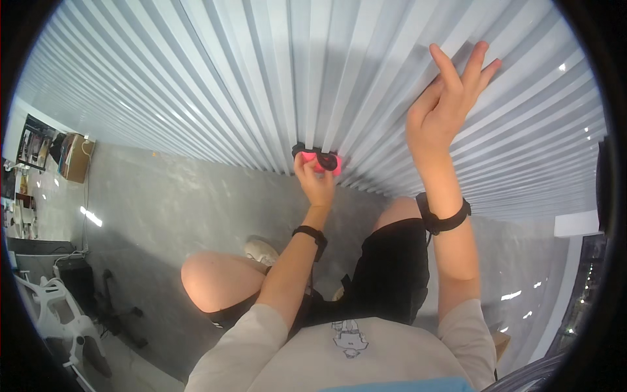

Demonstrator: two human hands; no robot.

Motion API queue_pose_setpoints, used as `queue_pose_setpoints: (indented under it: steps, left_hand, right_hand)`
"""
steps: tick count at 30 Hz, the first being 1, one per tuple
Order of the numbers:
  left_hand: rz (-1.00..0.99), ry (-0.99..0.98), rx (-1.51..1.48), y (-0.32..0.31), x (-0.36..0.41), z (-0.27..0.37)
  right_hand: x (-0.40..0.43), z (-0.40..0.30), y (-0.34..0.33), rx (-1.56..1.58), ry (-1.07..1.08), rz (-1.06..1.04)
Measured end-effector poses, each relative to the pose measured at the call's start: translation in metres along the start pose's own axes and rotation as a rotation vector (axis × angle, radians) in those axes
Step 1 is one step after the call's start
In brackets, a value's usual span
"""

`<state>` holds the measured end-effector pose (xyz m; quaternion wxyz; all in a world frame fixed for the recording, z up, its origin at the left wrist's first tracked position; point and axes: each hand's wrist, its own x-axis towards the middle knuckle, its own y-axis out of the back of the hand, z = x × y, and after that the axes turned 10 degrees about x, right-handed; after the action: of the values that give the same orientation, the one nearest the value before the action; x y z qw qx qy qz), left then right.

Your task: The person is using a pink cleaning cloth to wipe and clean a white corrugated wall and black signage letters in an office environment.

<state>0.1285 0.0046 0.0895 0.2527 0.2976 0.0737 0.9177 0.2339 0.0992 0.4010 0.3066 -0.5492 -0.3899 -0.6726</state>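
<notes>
Before me rises a ribbed, light grey wall panel [254,73] with narrow raised strips. My left hand [316,183] grips a small bright pink object [334,169] with a black part [326,160] on it, low against the ribs; what exactly it is cannot be told. My right hand [441,108] is raised higher at the right, fingers spread, touching or very near the ribbed surface, with nothing seen in it. A black band circles each wrist.
Grey smooth floor [147,206] lies below the panel. A cardboard box [77,158] stands at the far left, with a white chair frame [63,304] and a black wheeled base [120,311] at lower left. A white block-like thing [578,223] is at the right.
</notes>
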Motion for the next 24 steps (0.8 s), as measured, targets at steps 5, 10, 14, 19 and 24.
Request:
queue_pose_setpoints:
  steps: [5,10,14,19,24]
  left_hand:
    - [-0.183,0.194,0.11,0.0,-0.027,-0.038]
    - [-0.202,0.248,0.125,-0.012,-0.042,-0.049]
    - [-0.173,0.343,0.247,-0.024,-0.048,-0.064]
    - [-0.321,0.426,0.316,-0.031,-0.069,-0.089]
    - [-0.531,0.475,0.436,-0.017,-0.075,-0.094]
  right_hand:
    - [-0.01,-0.015,0.003,0.008,-0.071,-0.033]
    - [-0.041,-0.031,0.013,-0.082,-0.238,-0.228]
    - [-0.055,-0.047,0.015,-0.053,-0.307,-0.278]
    - [-0.069,-0.05,0.02,-0.023,-0.36,-0.314]
    - [-0.067,-0.054,0.019,-0.043,-0.359,-0.322]
